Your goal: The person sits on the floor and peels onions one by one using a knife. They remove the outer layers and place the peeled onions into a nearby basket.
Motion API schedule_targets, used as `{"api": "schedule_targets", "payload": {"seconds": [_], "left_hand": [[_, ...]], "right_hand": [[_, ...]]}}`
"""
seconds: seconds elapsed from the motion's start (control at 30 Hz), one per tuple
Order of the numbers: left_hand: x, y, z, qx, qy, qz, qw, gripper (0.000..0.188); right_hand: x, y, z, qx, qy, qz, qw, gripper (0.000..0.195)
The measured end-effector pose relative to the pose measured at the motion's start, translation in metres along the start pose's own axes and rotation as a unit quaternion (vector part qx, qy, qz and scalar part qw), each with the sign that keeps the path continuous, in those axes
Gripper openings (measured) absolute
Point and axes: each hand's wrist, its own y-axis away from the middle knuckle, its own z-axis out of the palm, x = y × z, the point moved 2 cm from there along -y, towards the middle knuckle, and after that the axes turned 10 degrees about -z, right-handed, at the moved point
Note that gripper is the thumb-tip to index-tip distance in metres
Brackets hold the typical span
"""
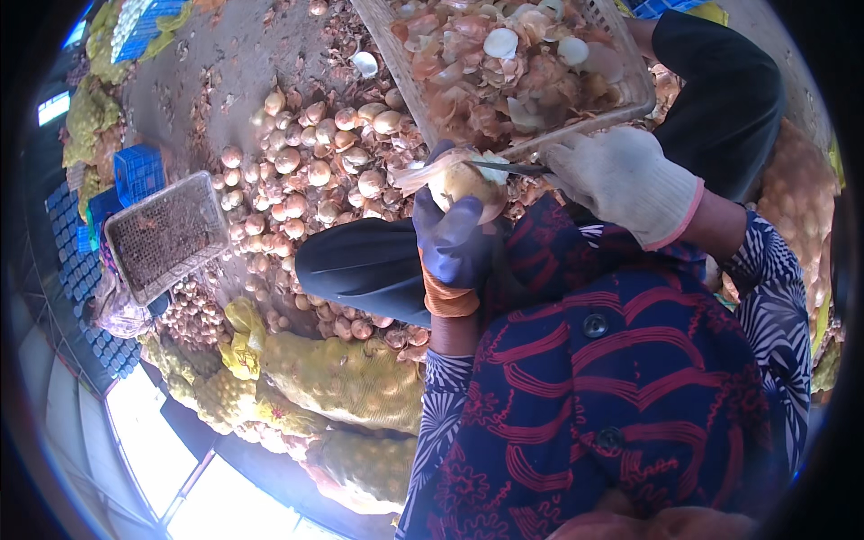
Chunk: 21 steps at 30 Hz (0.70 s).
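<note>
My left hand, in a purple glove with an orange cuff, grips a partly peeled onion above my lap. A strip of dry skin hangs loose from the onion's left side. In my right hand, gloved in off-white knit, is a knife whose dark blade reaches across the top of the onion at a pale cut area. Just beyond both hands stands a plastic crate holding onion skins and several cut white pieces.
Loose onions and scraps of skin spread over the floor to the left. Farther left is another plastic crate, with blue crates behind it. Filled mesh sacks lie near my left side, and another sack is at the right.
</note>
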Motion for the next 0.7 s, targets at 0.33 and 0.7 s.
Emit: {"api": "schedule_targets", "payload": {"seconds": [0.33, 0.7], "left_hand": [[0.004, -0.003, 0.003, 0.055, -0.191, 0.053, 0.979, 0.043], [0.024, -0.034, -0.021, -0.098, -0.292, -0.059, 0.950, 0.059]], "right_hand": [[-0.009, -0.019, -0.012, -0.030, 0.035, 0.008, 0.999, 0.015], [0.074, -0.025, -0.063, -0.265, -0.273, 0.230, 0.896, 0.025]]}}
